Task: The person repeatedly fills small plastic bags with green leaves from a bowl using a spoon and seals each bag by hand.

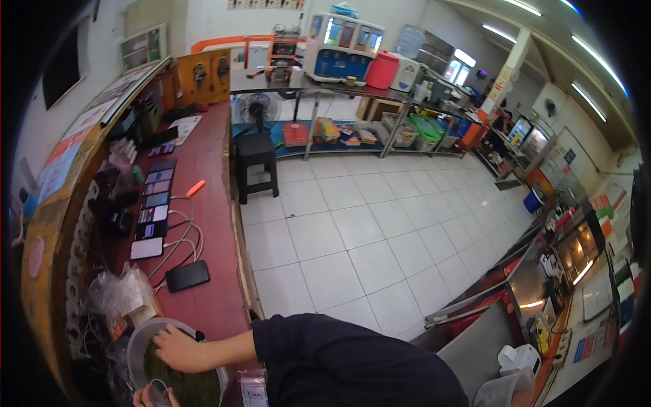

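Note:
A round whitish tub holding a green leafy mass stands at the bottom left. Over its contents my right hand reaches in from a dark sleeve, fingers bent down at the tub's left inner side; their tips and anything between them are hidden. My left hand shows only partly at the lower edge, its fingers around a thin clear rim or ring too small to make out. Crumpled clear plastic bags lie just behind the tub. A printed plastic packet is to its right.
Phones, a black power bank and cables run along the red counter. A black stool and fan stand beyond. Far right, a person is by a counter. A clear container sits lower right.

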Tool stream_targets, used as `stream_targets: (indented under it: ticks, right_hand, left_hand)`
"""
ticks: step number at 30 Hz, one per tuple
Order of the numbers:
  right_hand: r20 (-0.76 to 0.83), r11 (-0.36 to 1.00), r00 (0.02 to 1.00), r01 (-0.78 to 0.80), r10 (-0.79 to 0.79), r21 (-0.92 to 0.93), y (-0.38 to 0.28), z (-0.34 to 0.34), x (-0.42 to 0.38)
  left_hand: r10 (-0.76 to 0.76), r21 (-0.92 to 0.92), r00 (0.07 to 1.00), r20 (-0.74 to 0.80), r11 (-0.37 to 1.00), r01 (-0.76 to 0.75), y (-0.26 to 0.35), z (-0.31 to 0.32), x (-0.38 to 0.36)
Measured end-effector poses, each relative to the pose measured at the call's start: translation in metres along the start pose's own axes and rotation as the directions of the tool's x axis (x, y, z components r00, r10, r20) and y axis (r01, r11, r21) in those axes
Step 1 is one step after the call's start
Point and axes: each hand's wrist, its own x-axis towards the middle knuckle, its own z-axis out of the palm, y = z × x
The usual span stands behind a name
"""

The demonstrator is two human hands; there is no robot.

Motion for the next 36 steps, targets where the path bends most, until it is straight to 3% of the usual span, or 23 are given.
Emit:
stream_targets:
  ticks: [1,2,3,4,5,7,9,10,11,12,16,19,21,23,25,27,29,30,32,34,36]
  right_hand:
    - [0.135,0.988,0.99,0.048,-0.028,-0.15,0.002,0.018,-0.007]
    - [0.327,0.978,0.943,0.127,-0.066,-0.167,0.0,0.013,-0.011]
    - [0.418,0.978,0.903,0.168,-0.102,-0.122,-0.002,0.002,-0.013]
    - [0.382,0.99,0.916,0.143,-0.124,-0.021,-0.001,0.001,-0.017]
    - [0.437,0.993,0.896,0.11,-0.077,-0.051,-0.004,-0.009,-0.014]
    - [0.456,0.984,0.877,0.178,-0.154,-0.01,0.0,-0.024,-0.009]
    - [0.378,0.967,0.91,0.229,-0.171,-0.114,0.002,-0.026,0.003]
    - [0.381,0.967,0.911,0.22,-0.158,-0.127,0.001,-0.022,0.009]
    - [0.386,0.968,0.9,0.244,-0.203,-0.06,0.004,-0.009,0.012]
    - [0.338,0.952,0.892,0.305,-0.3,0.038,0.005,0.001,0.01]
    - [0.461,0.934,0.813,0.284,-0.354,0.217,-0.011,-0.015,0.015]
    - [0.445,0.922,0.823,0.223,-0.352,0.318,-0.008,-0.027,0.022]
    - [0.506,0.912,0.835,-0.013,-0.216,0.41,0.004,-0.031,0.027]
    - [0.497,0.907,0.844,-0.034,-0.199,0.42,0.013,-0.038,0.033]
    - [0.629,0.857,0.761,-0.206,-0.163,0.472,0.017,-0.05,0.038]
    - [0.623,0.87,0.769,-0.202,-0.145,0.45,0.019,-0.055,0.038]
    - [0.461,0.915,0.873,-0.047,-0.158,0.402,0.023,-0.052,0.032]
    - [0.461,0.916,0.873,-0.046,-0.157,0.399,0.022,-0.047,0.029]
    - [0.38,0.981,0.905,0.188,-0.193,0.051,0.012,-0.033,0.019]
    - [0.389,0.966,0.886,0.249,-0.254,0.063,0.003,-0.017,0.008]
    - [0.425,0.942,0.841,0.306,-0.334,0.135,-0.008,-0.019,0.006]
  left_hand:
    - [-0.002,0.04,0.995,-0.099,0.999,0.006,-0.004,-0.002,-0.006]
    - [-0.06,-0.047,0.997,-0.046,0.997,0.058,-0.057,0.027,-0.047]
    - [-0.348,-0.235,0.929,0.124,0.9,0.368,-0.049,0.016,-0.047]
    - [-0.534,-0.287,0.837,0.122,0.788,0.544,-0.035,0.012,-0.049]
    - [-0.52,-0.354,0.852,0.061,0.787,0.506,-0.035,0.011,-0.053]
    - [-0.68,-0.33,0.722,0.131,0.657,0.678,-0.018,-0.01,-0.04]
    - [-0.509,-0.306,0.859,-0.052,0.827,0.471,-0.034,-0.005,-0.045]
    - [-0.532,-0.312,0.846,-0.042,0.811,0.495,-0.035,-0.009,-0.043]
    - [-0.606,-0.436,0.795,-0.01,0.718,0.542,-0.032,-0.013,-0.038]
    - [-0.575,-0.406,0.817,-0.041,0.757,0.513,-0.04,-0.008,-0.047]
    - [-0.623,-0.484,0.78,-0.063,0.702,0.522,-0.044,-0.01,-0.051]
    - [-0.621,-0.487,0.782,-0.056,0.7,0.522,-0.048,-0.014,-0.055]
    - [-0.66,-0.548,0.751,-0.02,0.635,0.544,-0.048,-0.016,-0.057]
    - [-0.684,-0.564,0.73,0.0,0.602,0.565,-0.049,-0.016,-0.059]
    - [-0.703,-0.582,0.711,0.023,0.569,0.581,-0.05,-0.015,-0.059]
    - [-0.716,-0.579,0.697,0.025,0.558,0.594,-0.051,-0.012,-0.059]
    - [-0.716,-0.565,0.697,0.019,0.568,0.599,-0.049,-0.014,-0.054]
    - [-0.712,-0.547,0.702,0.013,0.582,0.601,-0.048,-0.015,-0.052]
    - [-0.686,-0.543,0.727,-0.017,0.617,0.57,-0.047,-0.012,-0.05]
    - [-0.657,-0.534,0.752,-0.048,0.653,0.537,-0.045,-0.011,-0.049]
    - [-0.663,-0.528,0.748,0.014,0.631,0.569,-0.043,-0.013,-0.049]
